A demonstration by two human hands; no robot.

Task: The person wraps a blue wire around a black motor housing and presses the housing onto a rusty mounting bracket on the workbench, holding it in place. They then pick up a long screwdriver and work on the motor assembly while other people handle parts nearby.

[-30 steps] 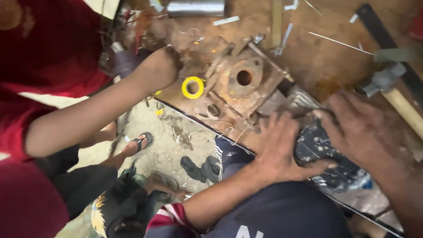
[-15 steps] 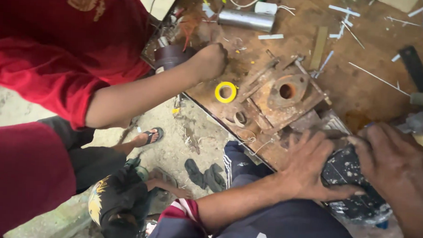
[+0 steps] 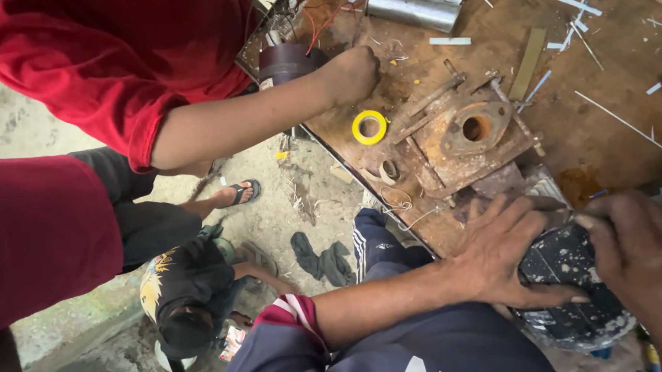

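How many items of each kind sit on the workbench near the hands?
Dark, dirty finned motor housing gripped by left hand and right hand: 1
Rusty flanged metal casting: 1
Yellow tape roll: 1
Grey metal cylinder: 1
Total: 4

One yellow tape roll [image 3: 368, 127] (ring-shaped), one metal cylinder [image 3: 413, 9].

This is a rough repair workshop: the worn wooden counter [image 3: 608, 138] carries a rusty metal flange part [image 3: 467, 132], a steel cylinder [image 3: 413, 9], loose wires [image 3: 316, 18] and scattered scraps, above a dirty concrete floor [image 3: 293, 207].
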